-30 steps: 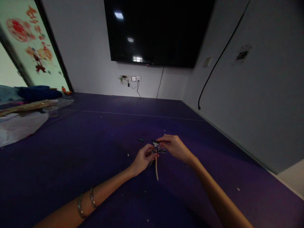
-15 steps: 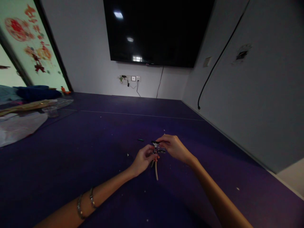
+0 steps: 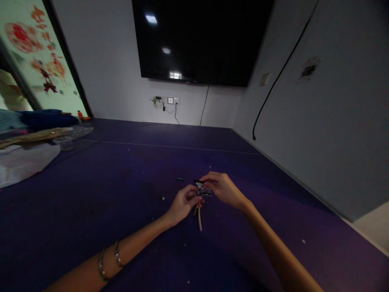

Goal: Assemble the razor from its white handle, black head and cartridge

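My left hand (image 3: 182, 205) is closed, its thumb and fingers pinching the left side of a small silver-and-dark part (image 3: 206, 193). From the right, my right hand (image 3: 221, 186) has its fingertips closed on the top of the same part. What kind of part it is, I cannot tell at this size. A short beige cable-like piece (image 3: 199, 221) points down from below the left thumb, with something reddish at its upper end. Just beyond the hands lies a small green stick-like piece (image 3: 180, 179). The fingers hide much of the part.
The purple surface (image 3: 121, 182) carries scattered white specks. Cloths and a white sheet (image 3: 28, 162) lie at the left, near a clear cup (image 3: 65, 142). A large television (image 3: 200, 40) hangs ahead above wall sockets (image 3: 170, 100). A black cable (image 3: 279, 79) runs down the right wall.
Both hands stay nearly in place on the part. At the far left, a pale shape, perhaps a person's clothing, now shows in the doorway.
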`<state>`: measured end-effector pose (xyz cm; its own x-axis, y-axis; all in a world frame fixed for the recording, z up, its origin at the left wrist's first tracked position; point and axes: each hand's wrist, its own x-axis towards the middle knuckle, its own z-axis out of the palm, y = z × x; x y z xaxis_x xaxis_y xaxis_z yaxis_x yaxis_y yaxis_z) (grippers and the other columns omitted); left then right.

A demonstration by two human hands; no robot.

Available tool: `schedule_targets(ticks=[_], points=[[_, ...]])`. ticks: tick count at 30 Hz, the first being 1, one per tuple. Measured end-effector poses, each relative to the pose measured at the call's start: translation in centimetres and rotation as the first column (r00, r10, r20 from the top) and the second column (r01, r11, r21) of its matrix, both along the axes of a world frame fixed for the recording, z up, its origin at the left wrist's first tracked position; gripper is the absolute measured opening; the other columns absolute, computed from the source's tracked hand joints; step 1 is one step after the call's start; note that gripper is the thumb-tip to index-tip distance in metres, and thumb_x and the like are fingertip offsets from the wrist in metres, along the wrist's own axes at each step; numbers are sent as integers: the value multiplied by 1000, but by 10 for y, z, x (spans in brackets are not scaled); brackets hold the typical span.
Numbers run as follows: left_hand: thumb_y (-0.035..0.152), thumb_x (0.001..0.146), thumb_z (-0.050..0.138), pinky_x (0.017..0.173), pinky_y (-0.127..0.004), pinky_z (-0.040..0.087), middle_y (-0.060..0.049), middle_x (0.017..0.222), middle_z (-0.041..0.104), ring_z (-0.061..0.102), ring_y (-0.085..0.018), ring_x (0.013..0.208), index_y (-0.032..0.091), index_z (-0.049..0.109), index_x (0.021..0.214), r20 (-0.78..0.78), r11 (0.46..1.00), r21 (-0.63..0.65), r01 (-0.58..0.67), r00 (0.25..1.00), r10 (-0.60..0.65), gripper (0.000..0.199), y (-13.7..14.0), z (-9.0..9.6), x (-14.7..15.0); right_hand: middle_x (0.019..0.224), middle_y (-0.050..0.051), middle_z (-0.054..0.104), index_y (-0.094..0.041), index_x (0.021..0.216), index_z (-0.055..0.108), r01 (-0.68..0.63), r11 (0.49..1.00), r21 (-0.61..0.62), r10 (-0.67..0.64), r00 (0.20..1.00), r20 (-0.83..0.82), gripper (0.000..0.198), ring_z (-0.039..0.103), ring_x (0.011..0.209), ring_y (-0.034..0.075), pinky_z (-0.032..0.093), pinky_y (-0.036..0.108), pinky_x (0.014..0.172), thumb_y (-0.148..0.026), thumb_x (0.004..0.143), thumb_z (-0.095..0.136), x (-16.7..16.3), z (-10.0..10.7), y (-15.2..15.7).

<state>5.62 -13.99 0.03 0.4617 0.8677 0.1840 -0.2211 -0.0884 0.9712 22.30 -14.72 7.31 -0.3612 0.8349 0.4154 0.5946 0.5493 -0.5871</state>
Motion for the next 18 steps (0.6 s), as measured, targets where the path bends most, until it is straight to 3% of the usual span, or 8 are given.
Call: schedule_targets(ticks=[7, 11, 14, 18], points=[[34, 72, 67, 65, -29, 46, -5, 79, 65, 62, -15, 68, 13, 61, 91, -82, 999, 47, -4, 997, 7, 29, 7, 2, -5, 95, 7, 66, -19, 99, 66, -13, 999, -30, 10, 997, -80, 27, 61, 84, 15, 48, 28, 74, -13, 80, 48, -1, -2, 0], [34, 70, 67, 65, -29, 48, -4, 76, 66, 62, -16, 68, 14, 61, 88, -92, 996, 64, -61, 993, 67, 27, 12, 7, -7, 104, 8, 64, -19, 108, 62, 65, 997, -37, -69, 992, -107, 31, 62, 81, 14, 49, 27, 68, -18, 79, 50, -1, -2, 2], [32, 69, 68, 66, -30, 49, -2, 71, 66, 63, -16, 65, 15, 60, 83, -90, 986, 77, -150, 984, 157, 24, 17, 13, -9, 90, 6, 68, -18, 96, 67, 130, 991, -34, -132, 990, -45, 23, 62, 74, 14, 48, 26, 65, -20, 78, 52, -1, -2, 2], [30, 69, 67, 67, -31, 49, -1, 69, 65, 64, -16, 64, 15, 58, 79, -97, 955, 123, -269, 955, 281, 21, 24, 19, -15, 68, 3, 67, -18, 78, 69, 125, 986, -111, -112, 987, 119, 19, 60, 62, 13, 43, 22, 56, -26, 79, 52, -8, -10, -1]])
